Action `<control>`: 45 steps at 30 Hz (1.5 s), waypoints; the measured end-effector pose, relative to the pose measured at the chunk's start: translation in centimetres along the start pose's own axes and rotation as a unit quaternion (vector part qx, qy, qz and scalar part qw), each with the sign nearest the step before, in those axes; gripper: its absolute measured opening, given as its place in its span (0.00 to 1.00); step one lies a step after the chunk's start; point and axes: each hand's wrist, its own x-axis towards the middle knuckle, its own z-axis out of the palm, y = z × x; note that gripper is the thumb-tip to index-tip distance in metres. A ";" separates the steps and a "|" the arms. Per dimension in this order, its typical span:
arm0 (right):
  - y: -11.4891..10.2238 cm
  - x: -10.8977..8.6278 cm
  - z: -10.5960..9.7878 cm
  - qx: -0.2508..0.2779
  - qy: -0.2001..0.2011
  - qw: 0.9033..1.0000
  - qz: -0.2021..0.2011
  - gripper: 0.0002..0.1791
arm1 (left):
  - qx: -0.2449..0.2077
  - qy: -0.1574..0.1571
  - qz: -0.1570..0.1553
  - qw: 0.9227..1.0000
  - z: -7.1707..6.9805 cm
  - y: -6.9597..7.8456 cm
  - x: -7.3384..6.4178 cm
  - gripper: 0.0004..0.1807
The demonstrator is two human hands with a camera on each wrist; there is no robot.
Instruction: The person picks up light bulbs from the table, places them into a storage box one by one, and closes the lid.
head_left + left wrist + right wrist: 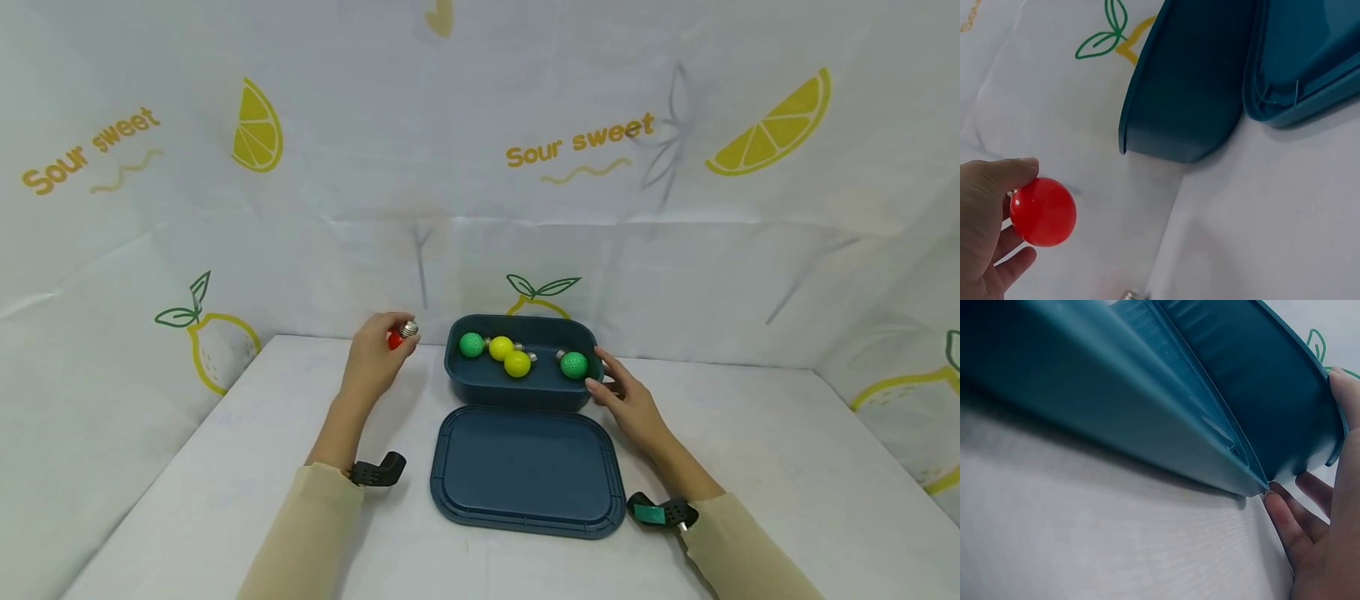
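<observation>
My left hand (378,350) is raised left of the dark blue box (517,396). It pinches a red light bulb (1044,212) with a round, glossy head. A silvery screw base (408,329) shows beside the fingertips in the head view. At the box's right end, my right hand (633,408) grips the corner, one fingertip on the rim and others along the outer wall. Inside the box lie a green bulb (472,345) at the left, two yellow bulbs (517,364) near the middle and another green bulb (573,365) close to my right fingers.
The dark blue lid (528,471) lies flat on the white-covered table (405,542), just in front of the box. Behind the box rises a white lemon-print cloth (360,250). Another metal screw base (1129,295) peeks in at the left wrist view's bottom edge.
</observation>
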 end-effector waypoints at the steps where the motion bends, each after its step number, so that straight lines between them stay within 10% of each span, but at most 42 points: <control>1: 0.0 0.0 0.0 -0.001 0.000 1.000 -0.001 0.37 | 0.000 0.001 0.002 1.000 0.1 0.2 0.0 0.18; 19: 0.3 0.0 0.0 0.005 -0.001 1.000 0.003 0.37 | -0.029 -0.011 0.038 0.999 2.8 2.7 -0.1 0.18; 31: -0.4 -0.2 0.0 0.020 -0.003 1.000 0.006 0.37 | -0.133 -0.002 -0.039 0.990 4.3 4.0 -0.2 0.16; 45: 0.2 0.0 0.1 0.023 0.001 1.000 0.005 0.37 | -0.138 -0.009 -0.041 0.990 6.1 5.8 1.0 0.18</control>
